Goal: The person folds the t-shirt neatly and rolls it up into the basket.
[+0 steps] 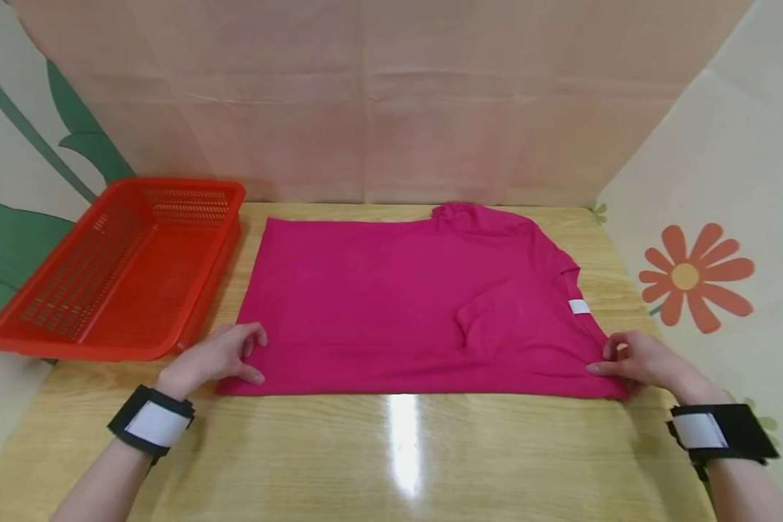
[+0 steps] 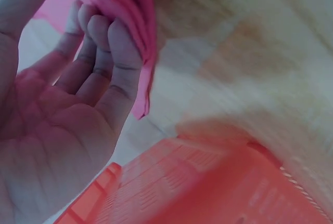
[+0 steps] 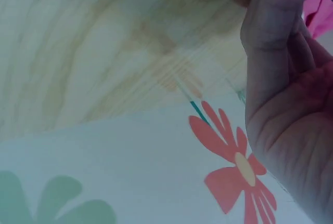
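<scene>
A magenta short-sleeved shirt [image 1: 378, 290] lies sideways on the table. Its neckline, with a white label [image 1: 578, 307], faces right, and one sleeve [image 1: 479, 217] is bunched at the back. Along the front runs a folded strip. At the front left corner, my left hand [image 1: 225, 355] touches the cloth, thumb and fingers apart; the left wrist view shows bent fingers against the layered shirt edge [image 2: 143, 86]. My right hand [image 1: 642, 362] is at the front right corner, thumb on the cloth. In the right wrist view its fingertips are hidden.
A red plastic basket [image 1: 196, 304] with slotted sides stands on the left, close beside my left hand. Wooden tabletop [image 1: 313, 449] extends in front of the shirt. A peach-toned covering [image 1: 365, 101] rises behind, and a flower-printed panel [image 1: 744, 217] borders the right.
</scene>
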`<state>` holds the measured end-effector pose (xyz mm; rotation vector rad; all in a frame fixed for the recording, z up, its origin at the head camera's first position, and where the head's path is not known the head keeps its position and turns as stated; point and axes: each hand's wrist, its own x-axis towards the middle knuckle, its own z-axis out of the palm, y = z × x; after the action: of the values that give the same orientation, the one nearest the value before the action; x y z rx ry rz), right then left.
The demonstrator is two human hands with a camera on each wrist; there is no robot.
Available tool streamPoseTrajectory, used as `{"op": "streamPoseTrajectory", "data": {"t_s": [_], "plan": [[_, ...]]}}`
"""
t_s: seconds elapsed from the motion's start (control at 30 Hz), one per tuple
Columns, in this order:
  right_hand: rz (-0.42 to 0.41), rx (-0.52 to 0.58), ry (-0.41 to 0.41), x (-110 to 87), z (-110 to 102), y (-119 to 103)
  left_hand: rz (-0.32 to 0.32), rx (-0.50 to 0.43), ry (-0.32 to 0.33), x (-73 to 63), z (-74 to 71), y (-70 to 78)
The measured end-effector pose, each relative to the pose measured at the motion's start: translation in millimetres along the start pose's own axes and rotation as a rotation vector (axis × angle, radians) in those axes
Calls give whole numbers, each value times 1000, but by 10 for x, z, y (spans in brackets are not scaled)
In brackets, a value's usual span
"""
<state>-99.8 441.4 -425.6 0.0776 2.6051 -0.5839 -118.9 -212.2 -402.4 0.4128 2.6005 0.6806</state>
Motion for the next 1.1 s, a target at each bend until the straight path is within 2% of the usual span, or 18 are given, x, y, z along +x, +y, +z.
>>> {"op": "streamPoseTrajectory", "data": {"t_s": [0.07,0.13,0.2,0.3,0.37,0.47,0.6,0.73,0.83,0.93,1.03,1.1], "plan": [[-6,-10,-23,4,-47,-28,-6,7,-14,30,-24,32],[-53,-53,3,37,-121,-89,3,27,8,97,-54,89],[-109,-101,65,114,-205,-193,29,57,72,205,-89,166],[-190,-137,174,313,-300,-408,31,108,173,413,-155,300],[-231,-146,225,482,-326,-552,3,139,191,565,-198,362],[-278,-154,276,732,-335,-692,-76,153,156,789,-258,399],[-308,-165,281,982,-341,-764,-167,131,159,1050,-321,318],[-314,-165,240,1135,-340,-769,-224,101,169,1207,-376,181],[-329,-171,268,1245,-350,-740,-240,96,169,1287,-426,101],[-332,-196,308,1363,-374,-712,-246,101,210,1363,-482,48],[-286,-215,265,1442,-391,-709,-248,117,224,1434,-521,25],[-248,-221,221,1453,-385,-719,-241,145,197,1470,-531,18]]}}
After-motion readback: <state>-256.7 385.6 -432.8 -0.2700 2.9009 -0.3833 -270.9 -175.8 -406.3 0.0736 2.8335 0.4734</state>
